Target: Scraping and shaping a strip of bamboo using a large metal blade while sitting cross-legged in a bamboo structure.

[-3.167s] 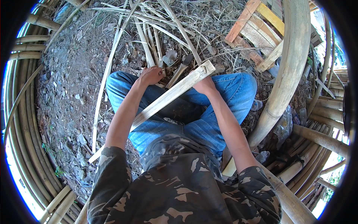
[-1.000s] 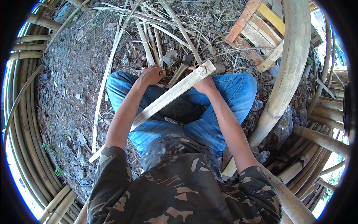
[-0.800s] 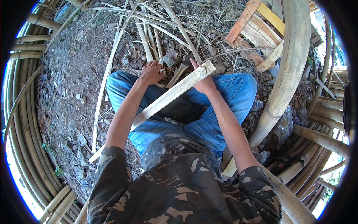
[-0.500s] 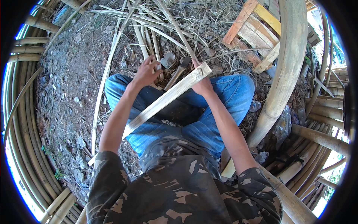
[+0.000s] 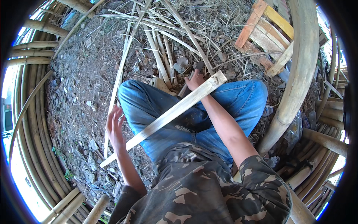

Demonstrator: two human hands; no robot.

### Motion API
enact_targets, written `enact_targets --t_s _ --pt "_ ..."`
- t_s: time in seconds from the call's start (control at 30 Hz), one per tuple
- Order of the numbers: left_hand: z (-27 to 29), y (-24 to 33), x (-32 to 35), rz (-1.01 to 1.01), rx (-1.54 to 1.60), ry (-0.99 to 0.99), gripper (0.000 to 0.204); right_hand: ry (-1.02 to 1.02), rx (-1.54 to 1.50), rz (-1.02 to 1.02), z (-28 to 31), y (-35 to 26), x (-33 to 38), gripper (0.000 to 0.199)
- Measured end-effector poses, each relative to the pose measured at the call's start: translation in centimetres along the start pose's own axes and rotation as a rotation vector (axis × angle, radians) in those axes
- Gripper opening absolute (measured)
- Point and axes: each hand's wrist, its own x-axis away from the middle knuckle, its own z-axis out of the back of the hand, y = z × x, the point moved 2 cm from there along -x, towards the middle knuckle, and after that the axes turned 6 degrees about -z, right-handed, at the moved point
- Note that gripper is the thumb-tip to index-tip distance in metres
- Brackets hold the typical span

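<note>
A pale split bamboo slat (image 5: 171,112) lies slantwise over my lap, its upper right end across my right wrist and its lower left end beyond my left thigh. My right hand (image 5: 195,80) is beneath that upper end, fingers curled at a long knife-like tool (image 5: 183,90) with a dark far end (image 5: 200,66). The hand covers the tool's middle, so its exact shape is hidden. Left of my knee, my left hand (image 5: 116,128) is raised with fingers apart and nothing in it, near the slat's lower end and a long thin bamboo strip (image 5: 120,74).
More bamboo strips (image 5: 158,56) and dry shavings (image 5: 212,22) spread over the stony ground ahead. A broken wooden crate (image 5: 263,37) lies at the far right, beside a thick bamboo pole (image 5: 294,86). Stacked bamboo poles (image 5: 31,123) line the left side.
My left hand has swung back and left, from ahead of my lap to beside my left knee. My right hand has shifted from the slat's end onto the knife-like tool.
</note>
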Motion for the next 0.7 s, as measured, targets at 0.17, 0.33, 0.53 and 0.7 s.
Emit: enact_targets --t_s 0.17,0.33,0.53,0.7 --pt "3.2 -3.1 3.7 -0.2 -0.519 0.044 0.033 -0.059 -0.027 -0.136 0.3 -0.5 -0.3 0.094" --pt "4.0 -4.7 3.8 -0.249 -0.558 0.156 0.032 0.048 -0.054 -0.227 -0.9 1.3 -2.0 0.099" --pt "-1.8 -0.9 3.8 -0.39 -0.529 0.095 0.029 -0.333 -0.965 -0.372 7.2 -1.2 1.6 0.05" --pt "-0.6 -3.6 4.5 -0.404 -0.621 0.21 0.028 -0.321 -0.983 -0.116 13.8 1.5 5.3 0.044"
